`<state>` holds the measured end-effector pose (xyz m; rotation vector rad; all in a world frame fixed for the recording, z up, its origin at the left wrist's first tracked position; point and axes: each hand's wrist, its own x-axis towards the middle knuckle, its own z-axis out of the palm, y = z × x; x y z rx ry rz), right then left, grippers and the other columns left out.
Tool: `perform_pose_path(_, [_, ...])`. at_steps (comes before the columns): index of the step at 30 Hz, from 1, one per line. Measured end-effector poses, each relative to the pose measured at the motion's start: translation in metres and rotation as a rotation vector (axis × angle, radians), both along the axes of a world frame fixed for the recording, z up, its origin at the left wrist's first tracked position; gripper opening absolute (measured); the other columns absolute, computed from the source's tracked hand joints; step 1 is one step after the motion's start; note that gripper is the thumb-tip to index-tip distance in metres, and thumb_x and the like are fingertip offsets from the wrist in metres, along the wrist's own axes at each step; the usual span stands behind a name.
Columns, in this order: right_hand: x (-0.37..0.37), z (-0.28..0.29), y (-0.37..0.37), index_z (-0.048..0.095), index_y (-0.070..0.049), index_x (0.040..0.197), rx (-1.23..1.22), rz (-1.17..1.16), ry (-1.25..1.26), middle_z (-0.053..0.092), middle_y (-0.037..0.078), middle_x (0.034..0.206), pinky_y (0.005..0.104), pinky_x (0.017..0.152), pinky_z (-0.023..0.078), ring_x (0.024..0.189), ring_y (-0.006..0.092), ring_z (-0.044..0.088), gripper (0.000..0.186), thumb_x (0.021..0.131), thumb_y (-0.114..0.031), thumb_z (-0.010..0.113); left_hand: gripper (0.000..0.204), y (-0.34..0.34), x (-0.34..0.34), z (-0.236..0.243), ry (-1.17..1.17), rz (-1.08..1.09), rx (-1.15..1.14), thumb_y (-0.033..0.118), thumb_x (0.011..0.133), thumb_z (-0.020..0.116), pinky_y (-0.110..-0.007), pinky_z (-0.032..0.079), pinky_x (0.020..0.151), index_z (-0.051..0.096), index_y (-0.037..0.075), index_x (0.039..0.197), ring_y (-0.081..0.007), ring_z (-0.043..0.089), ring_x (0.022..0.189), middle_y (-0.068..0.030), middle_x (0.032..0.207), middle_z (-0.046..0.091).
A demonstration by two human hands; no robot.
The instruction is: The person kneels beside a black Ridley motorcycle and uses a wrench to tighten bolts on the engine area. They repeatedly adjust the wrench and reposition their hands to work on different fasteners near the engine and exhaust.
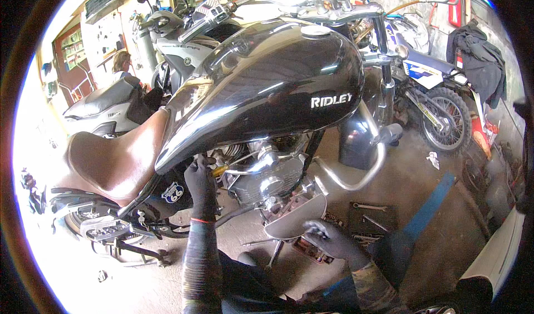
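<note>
A black motorcycle fuel tank (278, 75) fills the middle of the view, with a brown seat (114, 161) behind it and a metal engine (267, 183) below. My left hand (200, 183), in a dark grey glove, reaches up under the tank's rear end beside the engine. Its fingertips are closed together there, and what they grip is too small to make out. My right hand (331, 240), gloved the same way, hovers low by the footboard (295, 222) and above a tool tray (311, 251). Its fingers stretch out to the left with nothing visible in them.
On the floor at right lie a dark tool case (384, 216) holding a wrench (369, 207) and a blue strip (428, 205). A chrome crash bar (361, 177) juts out at the front. Behind stand a grey scooter (189, 63), a dirt bike (439, 102) and a seated person (121, 63).
</note>
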<state>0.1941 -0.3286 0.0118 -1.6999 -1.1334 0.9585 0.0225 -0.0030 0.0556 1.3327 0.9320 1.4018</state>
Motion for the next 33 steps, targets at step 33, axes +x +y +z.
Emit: perform_pose_path(33, [-0.081,0.042,0.246,0.064,-0.008,0.123,0.747,-0.049,0.95,0.069,0.006,0.114,0.0333,0.085,0.06,0.099,0.0157,0.069,0.025,0.103,-0.022,0.059,0.02,0.008,-0.053,0.001,0.788,-0.111,0.371,0.016,0.106,0.053,-0.028,0.047,0.067,0.059,-0.001,0.115,-0.0086,0.056,0.08,-0.0022,0.095,0.062])
